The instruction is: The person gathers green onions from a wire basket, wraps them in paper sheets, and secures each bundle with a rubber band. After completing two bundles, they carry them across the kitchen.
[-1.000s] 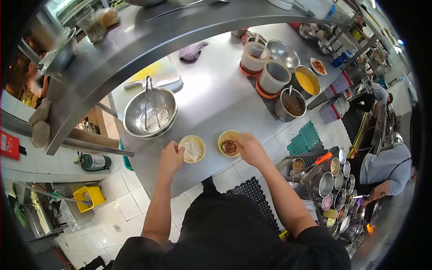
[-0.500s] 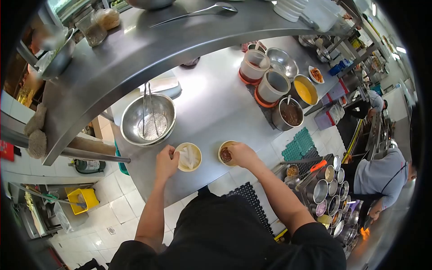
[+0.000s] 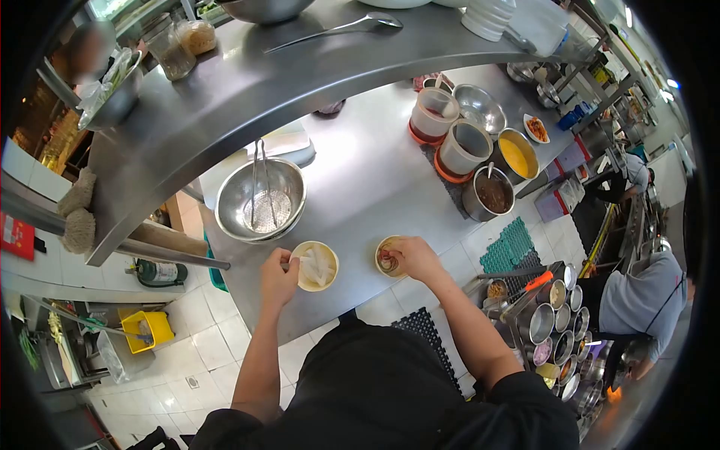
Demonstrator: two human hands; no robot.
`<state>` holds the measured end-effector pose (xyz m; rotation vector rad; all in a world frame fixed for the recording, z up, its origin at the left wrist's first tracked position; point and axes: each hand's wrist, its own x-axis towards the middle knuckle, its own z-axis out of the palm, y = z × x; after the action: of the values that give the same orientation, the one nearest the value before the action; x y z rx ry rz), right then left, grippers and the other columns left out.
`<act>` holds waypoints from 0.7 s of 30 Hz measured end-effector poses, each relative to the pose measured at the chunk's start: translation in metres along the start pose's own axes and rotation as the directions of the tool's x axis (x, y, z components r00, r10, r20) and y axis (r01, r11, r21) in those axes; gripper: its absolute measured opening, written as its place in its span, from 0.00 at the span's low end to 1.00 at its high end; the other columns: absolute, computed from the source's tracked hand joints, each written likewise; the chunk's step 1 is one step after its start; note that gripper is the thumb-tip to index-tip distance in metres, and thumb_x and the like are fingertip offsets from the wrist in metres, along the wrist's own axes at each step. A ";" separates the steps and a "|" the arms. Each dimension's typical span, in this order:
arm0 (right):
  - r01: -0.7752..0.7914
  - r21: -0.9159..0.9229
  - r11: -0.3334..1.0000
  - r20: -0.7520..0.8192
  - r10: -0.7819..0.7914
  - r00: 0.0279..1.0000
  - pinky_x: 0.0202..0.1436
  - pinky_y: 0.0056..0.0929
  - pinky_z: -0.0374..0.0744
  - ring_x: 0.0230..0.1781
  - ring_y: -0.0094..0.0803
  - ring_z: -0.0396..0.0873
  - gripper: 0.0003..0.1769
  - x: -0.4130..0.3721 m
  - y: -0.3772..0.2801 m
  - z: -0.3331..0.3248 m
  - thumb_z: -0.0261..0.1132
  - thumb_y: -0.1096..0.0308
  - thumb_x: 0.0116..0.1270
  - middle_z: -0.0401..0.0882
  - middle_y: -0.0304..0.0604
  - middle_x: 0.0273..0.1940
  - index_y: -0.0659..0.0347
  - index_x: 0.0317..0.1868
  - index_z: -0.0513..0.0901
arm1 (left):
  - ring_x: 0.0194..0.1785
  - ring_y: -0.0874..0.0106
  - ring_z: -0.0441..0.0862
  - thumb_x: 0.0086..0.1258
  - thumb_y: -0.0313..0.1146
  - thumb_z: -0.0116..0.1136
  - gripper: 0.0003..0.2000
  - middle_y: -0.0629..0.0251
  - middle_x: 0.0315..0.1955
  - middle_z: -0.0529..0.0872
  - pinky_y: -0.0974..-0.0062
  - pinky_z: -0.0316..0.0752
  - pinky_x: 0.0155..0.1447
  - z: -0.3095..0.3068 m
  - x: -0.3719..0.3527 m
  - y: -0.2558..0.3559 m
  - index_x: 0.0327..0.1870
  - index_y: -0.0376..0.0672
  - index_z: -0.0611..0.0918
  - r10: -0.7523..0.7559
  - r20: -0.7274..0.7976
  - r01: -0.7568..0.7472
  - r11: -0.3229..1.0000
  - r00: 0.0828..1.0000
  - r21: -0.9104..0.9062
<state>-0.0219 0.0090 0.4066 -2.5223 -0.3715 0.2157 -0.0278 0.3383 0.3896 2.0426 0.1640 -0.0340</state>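
Note:
My left hand (image 3: 280,276) is at the left rim of a pale round cup (image 3: 327,281) that holds whitish translucent pieces. Its thumb and fingers are pinched together at the rim; what lies between them is too small to make out. My right hand (image 3: 415,259) reaches over the right side of a second cup (image 3: 384,271) with reddish-brown contents. Its fingertips are bunched inside that cup, partly hidden. Both cups stand upright near the front edge of the steel table (image 3: 341,217). Behind the left cup sits a steel bowl (image 3: 225,202) with tongs (image 3: 264,180) leaning in it.
Right of centre stand two plastic tubs (image 3: 465,146), a pot of yellow liquid (image 3: 517,156) and a pot of brown sauce (image 3: 491,196). A steel shelf (image 3: 247,82) arches above, holding a large spoon (image 3: 337,31). A person (image 3: 641,300) works at the far right.
The view has shifted a little, so the table items appear further right. My left hand stays at its cup's rim. My right hand's fingers have moved slightly over the brown contents.

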 end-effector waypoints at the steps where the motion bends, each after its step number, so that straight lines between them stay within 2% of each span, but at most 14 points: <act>1: -0.006 -0.001 1.000 0.002 0.006 1.000 0.46 0.45 0.82 0.41 0.52 0.84 0.07 -0.002 0.002 0.000 0.67 0.69 0.65 0.85 0.53 0.39 0.63 0.39 0.87 | 0.34 0.66 0.88 0.70 0.30 0.63 0.08 0.54 0.33 0.89 0.69 0.81 0.40 0.000 0.000 -0.002 0.39 0.33 0.82 -0.002 0.005 0.002 1.000 1.000 -0.002; 3: 0.025 0.075 0.997 -0.112 -0.016 0.994 0.43 0.42 0.81 0.37 0.52 0.84 0.07 -0.007 0.001 -0.004 0.68 0.70 0.65 0.84 0.54 0.36 0.64 0.40 0.87 | 0.34 0.68 0.87 0.70 0.31 0.63 0.08 0.55 0.32 0.89 0.70 0.81 0.40 -0.003 0.004 0.001 0.39 0.33 0.83 -0.042 0.025 0.043 0.999 0.999 -0.025; 4: 0.017 0.078 0.997 -0.119 -0.008 0.993 0.43 0.42 0.81 0.37 0.52 0.84 0.07 -0.010 -0.003 -0.007 0.68 0.70 0.65 0.84 0.54 0.36 0.64 0.40 0.87 | 0.34 0.68 0.87 0.70 0.31 0.63 0.08 0.55 0.32 0.89 0.70 0.81 0.40 -0.005 0.005 0.007 0.39 0.33 0.83 -0.037 0.034 0.038 0.999 0.999 -0.021; 6: -0.097 0.263 0.960 -0.086 0.123 0.989 0.43 0.46 0.80 0.38 0.55 0.82 0.07 -0.019 -0.011 -0.017 0.67 0.71 0.63 0.84 0.56 0.38 0.65 0.40 0.86 | 0.34 0.68 0.87 0.70 0.31 0.63 0.09 0.55 0.32 0.89 0.70 0.80 0.40 -0.004 0.008 0.023 0.40 0.33 0.83 0.005 0.048 -0.007 1.000 0.999 0.030; 7: -0.105 0.266 0.958 -0.094 0.135 0.986 0.43 0.46 0.80 0.38 0.55 0.82 0.07 -0.022 -0.011 -0.017 0.67 0.71 0.63 0.84 0.56 0.38 0.65 0.40 0.86 | 0.34 0.68 0.87 0.70 0.31 0.63 0.09 0.55 0.32 0.89 0.70 0.80 0.40 -0.002 0.011 0.027 0.40 0.33 0.83 0.012 0.061 -0.014 0.999 0.998 0.033; 9: -0.217 0.374 0.902 -0.094 0.270 0.958 0.41 0.44 0.80 0.35 0.55 0.82 0.06 -0.027 -0.010 -0.017 0.66 0.73 0.63 0.83 0.57 0.35 0.67 0.38 0.84 | 0.33 0.68 0.86 0.70 0.32 0.63 0.10 0.56 0.32 0.89 0.70 0.80 0.41 0.004 0.018 0.035 0.41 0.33 0.83 0.056 0.076 -0.059 0.998 0.996 0.037; 13: -0.163 0.286 0.944 -0.126 0.205 0.971 0.39 0.43 0.80 0.33 0.53 0.83 0.06 -0.030 0.001 -0.007 0.67 0.72 0.65 0.84 0.57 0.33 0.68 0.35 0.83 | 0.32 0.68 0.86 0.70 0.32 0.63 0.10 0.55 0.33 0.89 0.70 0.79 0.40 0.019 0.036 0.043 0.41 0.33 0.83 0.135 0.141 -0.141 0.989 0.981 0.037; 15: -0.091 0.266 0.960 -0.134 0.130 0.982 0.34 0.34 0.78 0.26 0.38 0.80 0.05 -0.028 -0.002 -0.008 0.68 0.73 0.68 0.83 0.51 0.29 0.67 0.37 0.85 | 0.30 0.67 0.85 0.70 0.33 0.63 0.10 0.54 0.33 0.89 0.69 0.78 0.38 0.024 0.040 0.049 0.41 0.33 0.83 0.109 0.189 -0.117 0.993 0.976 0.032; 16: -0.105 0.274 0.956 -0.135 0.146 0.980 0.34 0.34 0.78 0.26 0.38 0.80 0.05 -0.033 -0.009 -0.008 0.68 0.73 0.68 0.83 0.51 0.29 0.67 0.37 0.85 | 0.30 0.67 0.85 0.70 0.33 0.63 0.10 0.54 0.33 0.89 0.69 0.78 0.38 0.026 0.038 0.049 0.41 0.33 0.83 0.106 0.205 -0.116 0.993 0.973 0.037; 18: -0.168 0.353 0.920 -0.106 0.217 0.970 0.39 0.42 0.80 0.34 0.52 0.84 0.07 -0.029 -0.017 -0.022 0.67 0.71 0.67 0.84 0.57 0.33 0.67 0.37 0.82 | 0.29 0.66 0.85 0.69 0.33 0.63 0.11 0.53 0.34 0.89 0.68 0.78 0.37 0.034 0.048 0.053 0.41 0.33 0.84 0.175 0.181 -0.181 0.983 0.968 0.017; 19: -0.174 0.362 0.916 -0.102 0.225 0.969 0.39 0.42 0.80 0.34 0.52 0.84 0.07 -0.030 -0.016 -0.018 0.67 0.71 0.67 0.84 0.57 0.33 0.67 0.37 0.82 | 0.29 0.66 0.85 0.69 0.33 0.63 0.11 0.53 0.34 0.89 0.68 0.78 0.37 0.033 0.047 0.053 0.41 0.33 0.84 0.169 0.189 -0.176 0.984 0.967 0.024; 21: -0.211 0.340 0.916 -0.073 0.250 0.966 0.38 0.40 0.81 0.32 0.45 0.85 0.07 -0.029 -0.009 -0.015 0.67 0.71 0.67 0.84 0.54 0.32 0.67 0.37 0.81 | 0.30 0.65 0.86 0.69 0.34 0.64 0.11 0.53 0.34 0.89 0.67 0.79 0.38 0.036 0.050 0.060 0.43 0.33 0.84 0.182 0.210 -0.197 0.979 0.960 0.049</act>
<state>-0.0483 -0.0005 0.4263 -2.2277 0.0136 0.2028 0.0309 0.2844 0.4216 2.1011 -0.1646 -0.1317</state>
